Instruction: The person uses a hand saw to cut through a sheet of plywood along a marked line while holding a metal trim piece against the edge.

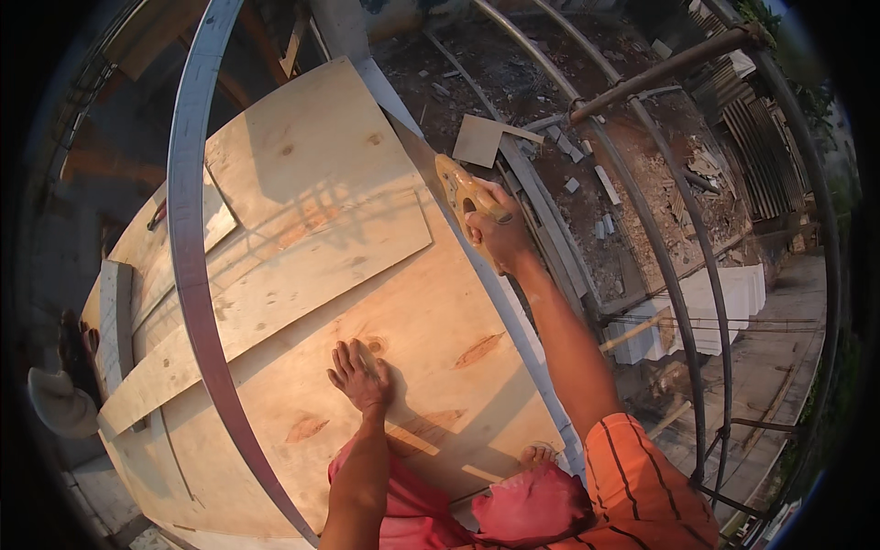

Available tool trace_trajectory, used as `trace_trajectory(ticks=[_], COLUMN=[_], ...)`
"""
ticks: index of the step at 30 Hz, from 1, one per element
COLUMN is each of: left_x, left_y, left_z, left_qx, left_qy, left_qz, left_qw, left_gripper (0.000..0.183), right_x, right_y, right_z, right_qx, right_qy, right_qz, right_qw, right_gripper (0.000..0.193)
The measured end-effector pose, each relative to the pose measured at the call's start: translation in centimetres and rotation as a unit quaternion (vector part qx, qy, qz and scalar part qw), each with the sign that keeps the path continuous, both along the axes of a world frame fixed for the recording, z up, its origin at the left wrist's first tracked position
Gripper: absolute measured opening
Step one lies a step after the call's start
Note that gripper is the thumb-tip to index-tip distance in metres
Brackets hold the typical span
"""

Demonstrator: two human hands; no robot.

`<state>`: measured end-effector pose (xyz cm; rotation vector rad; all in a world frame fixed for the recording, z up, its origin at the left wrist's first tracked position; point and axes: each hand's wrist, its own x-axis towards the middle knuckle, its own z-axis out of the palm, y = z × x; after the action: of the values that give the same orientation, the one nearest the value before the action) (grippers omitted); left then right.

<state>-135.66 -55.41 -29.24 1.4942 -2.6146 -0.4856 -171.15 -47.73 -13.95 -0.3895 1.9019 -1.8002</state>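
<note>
My right hand (500, 229) grips the wooden handle of a hand saw (451, 180) beside the right edge of the plywood. The saw's blade points away from me along that edge; its tip and teeth are hard to make out. Fingers spread, my left hand (361, 376) lies flat on the lower plywood sheet (440, 316), next to a knot. A second plywood piece (321, 156) overlaps the far part of this sheet. Close to the sheet's right edge, my bare foot (539, 454) rests on the wood.
A long metal bar (188, 229) crosses in front on the left. Metal railings (642, 119) curve along the right, above lower ground with rubble and wood scraps (477, 140). Corrugated sheets (761, 151) and white blocks (687, 312) lie beyond. A narrow plank (115, 316) sits far left.
</note>
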Motion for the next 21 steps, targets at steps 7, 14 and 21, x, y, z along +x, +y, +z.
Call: trace_trajectory(ticks=[7,14,21], left_x=[1.2,0.6,1.3], left_y=[-0.6,-0.5,0.1], left_z=[0.1,0.2,-0.3], left_qx=[-0.019,0.004,-0.015], left_qy=[-0.012,-0.011,-0.027], left_qz=[0.008,0.002,0.0], left_qw=[1.0,1.0,1.0], left_gripper=[0.068,0.069,0.069], right_x=[3.7,1.4,3.0], right_y=[4.0,1.7,4.5], right_z=[0.6,-0.3,1.0], right_qx=[-0.021,-0.045,0.006], right_qy=[-0.037,-0.03,-0.021], right_qz=[-0.013,-0.004,-0.015], right_qw=[0.999,0.999,1.0], right_gripper=[0.051,0.051,0.051])
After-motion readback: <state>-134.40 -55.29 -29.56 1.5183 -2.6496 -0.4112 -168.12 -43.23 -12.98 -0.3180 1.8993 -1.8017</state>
